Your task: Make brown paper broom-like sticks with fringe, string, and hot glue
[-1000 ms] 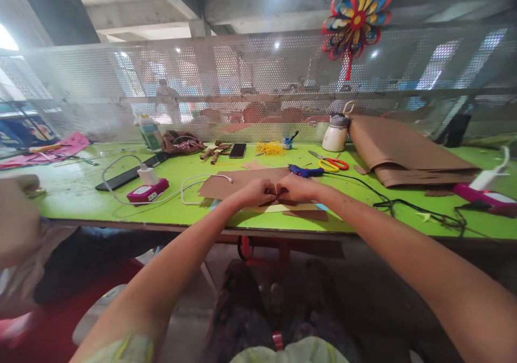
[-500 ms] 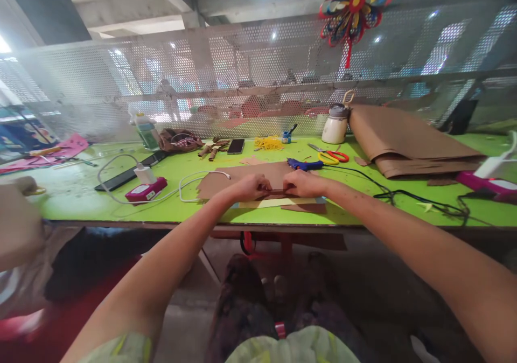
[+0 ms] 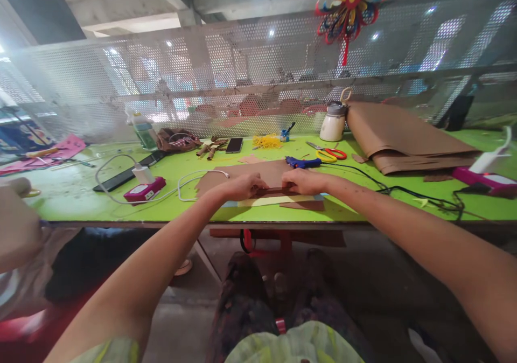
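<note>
"Two hands show in the head view, the left hand (image 3: 244,186) and the right hand (image 3: 302,181); what's between them, with the blue glue gun (image 3: 304,162) as our marker?"

"One narrow brown strip (image 3: 274,192), on the person's side of the blue glue gun and a little to its left, over the near part of a brown sheet (image 3: 238,173). It looks like paper; rolled or folded, I can't make out"

"And the fingers?"

"On the left hand, farther left of the blue glue gun, thumb and fingertips are drawn together on the strip. On the right hand, just this side of it, they curl in and pinch the strip too, with hardly any gap that I can see"

"How would it handle?"

"Light, I'd judge, stiffer lengthwise than a flat sheet, yet easy to crease. Dry paper shouldn't slip much"

"Where would you take hold?"

"Near both ends, evenly; a hard squeeze midway could dent it. Mind the yellow paper (image 3: 264,202) too, nearer the person than the blue glue gun. The scissors (image 3: 331,155) lie beyond it to the right, well apart from both hands"
</note>
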Available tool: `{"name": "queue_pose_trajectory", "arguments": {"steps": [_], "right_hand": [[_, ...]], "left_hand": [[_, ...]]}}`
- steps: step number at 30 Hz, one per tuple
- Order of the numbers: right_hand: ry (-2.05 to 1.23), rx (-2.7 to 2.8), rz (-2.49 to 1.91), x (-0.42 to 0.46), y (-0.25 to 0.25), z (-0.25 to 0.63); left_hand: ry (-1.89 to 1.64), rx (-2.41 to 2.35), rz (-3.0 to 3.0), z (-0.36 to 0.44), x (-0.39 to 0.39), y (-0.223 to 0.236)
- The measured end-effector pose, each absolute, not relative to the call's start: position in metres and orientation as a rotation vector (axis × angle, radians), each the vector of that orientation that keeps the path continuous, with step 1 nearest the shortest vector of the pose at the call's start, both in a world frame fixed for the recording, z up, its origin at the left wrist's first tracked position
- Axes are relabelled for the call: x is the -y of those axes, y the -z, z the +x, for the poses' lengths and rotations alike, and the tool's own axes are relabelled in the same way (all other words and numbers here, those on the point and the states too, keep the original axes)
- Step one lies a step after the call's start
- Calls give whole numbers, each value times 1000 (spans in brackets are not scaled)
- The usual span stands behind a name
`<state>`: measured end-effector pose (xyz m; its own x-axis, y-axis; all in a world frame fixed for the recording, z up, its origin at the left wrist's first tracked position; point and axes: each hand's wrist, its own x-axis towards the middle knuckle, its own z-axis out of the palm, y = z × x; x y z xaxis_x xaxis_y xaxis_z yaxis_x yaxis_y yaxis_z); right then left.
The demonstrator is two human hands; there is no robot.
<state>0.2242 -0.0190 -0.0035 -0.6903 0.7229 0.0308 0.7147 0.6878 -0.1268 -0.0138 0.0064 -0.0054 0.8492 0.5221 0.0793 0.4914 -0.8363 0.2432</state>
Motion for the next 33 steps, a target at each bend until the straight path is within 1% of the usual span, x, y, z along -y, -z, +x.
{"name": "queue_pose_trajectory", "arguments": {"steps": [5, 9, 14, 18, 20, 23, 27, 33], "right_hand": [[-131, 2871, -1178, 18, 1, 226], [-38, 2896, -1194, 24, -2, 226], [172, 2902, -1165, 40, 4, 224], [471, 2907, -1007, 55, 10, 223], [617, 2898, -954, 59, 12, 223], [717, 2901, -960, 62, 12, 221], [807, 2913, -957, 61, 14, 219], [862, 2849, -877, 59, 21, 222]], "left_hand": [[-166, -776, 2875, -12, -1, -2], [-176, -777, 2969, -11, 8, -1], [-293, -779, 3178, -13, 18, 10], [-302, -805, 3254, -15, 24, 15], [-296, -808, 3214, -16, 26, 12], [-256, -813, 3012, -11, 24, 1], [-238, -1047, 2683, 9, 7, -14], [-59, -1042, 2610, 41, -15, -14]]}}
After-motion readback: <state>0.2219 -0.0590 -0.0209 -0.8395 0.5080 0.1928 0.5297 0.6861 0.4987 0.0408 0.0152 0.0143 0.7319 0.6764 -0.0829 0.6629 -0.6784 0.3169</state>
